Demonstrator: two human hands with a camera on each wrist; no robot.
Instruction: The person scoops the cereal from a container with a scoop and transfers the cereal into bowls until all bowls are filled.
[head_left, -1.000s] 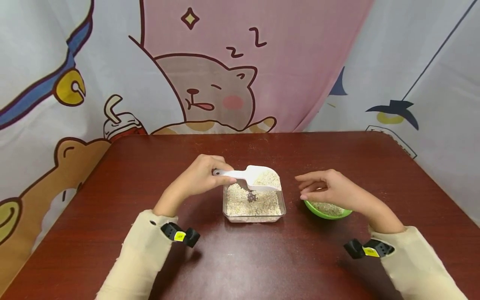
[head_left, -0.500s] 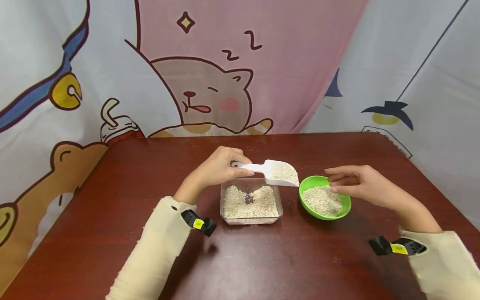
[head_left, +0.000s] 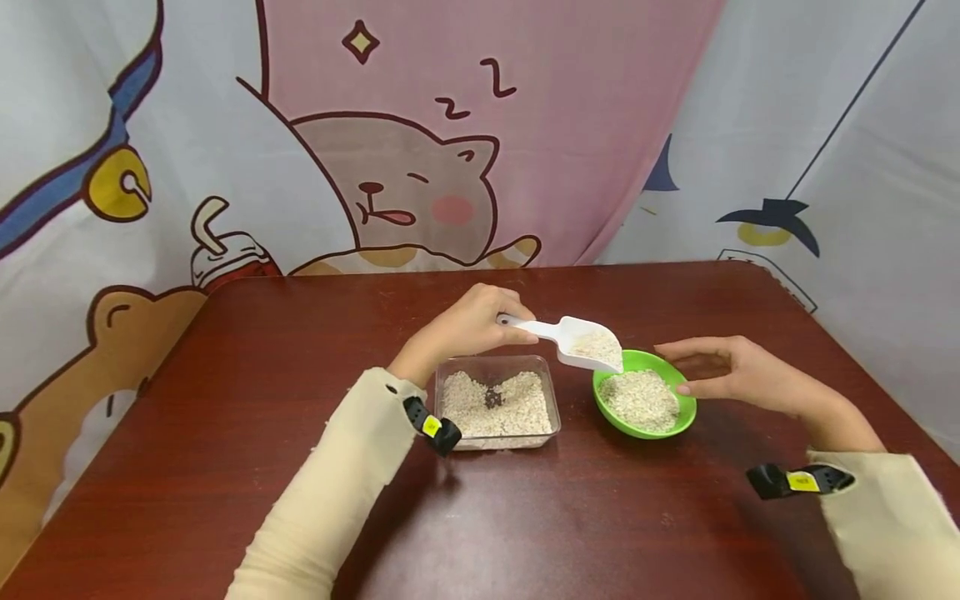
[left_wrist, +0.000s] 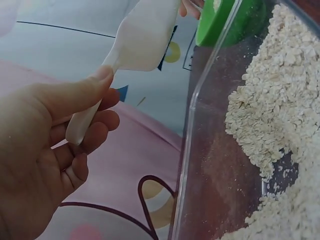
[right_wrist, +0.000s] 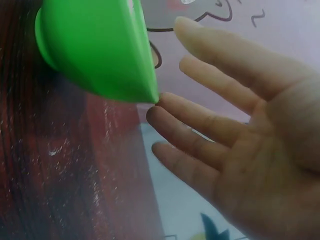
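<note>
My left hand [head_left: 480, 323] pinches the handle of a white scoop [head_left: 588, 343] between thumb and fingers. Rolled oats lie in the scoop, whose tip overlaps the left rim of a green bowl [head_left: 643, 432] in the head view. That bowl holds oats [head_left: 641, 398] too. At its right side, my right hand [head_left: 750, 379] is spread with fingers extended, fingertips right at the rim; nothing is in its grasp. In the right wrist view the bowl [right_wrist: 95, 50] shows from the side. Left of the bowl stands a clear rectangular container [head_left: 553, 417] of oats with a hollow at its middle.
A dark red wooden table [head_left: 525, 533] carries everything. Behind it hangs a curtain [head_left: 585, 108] printed with cartoon animals. Each sleeve bears a black wrist camera, the left one [head_left: 432, 425] near the container's front left corner.
My left hand has carried the loaded scoop rightward from above the clear container to the bowl's edge. My right hand first shifted right, uncovering the bowl, and its fingertips now sit at the rim.
</note>
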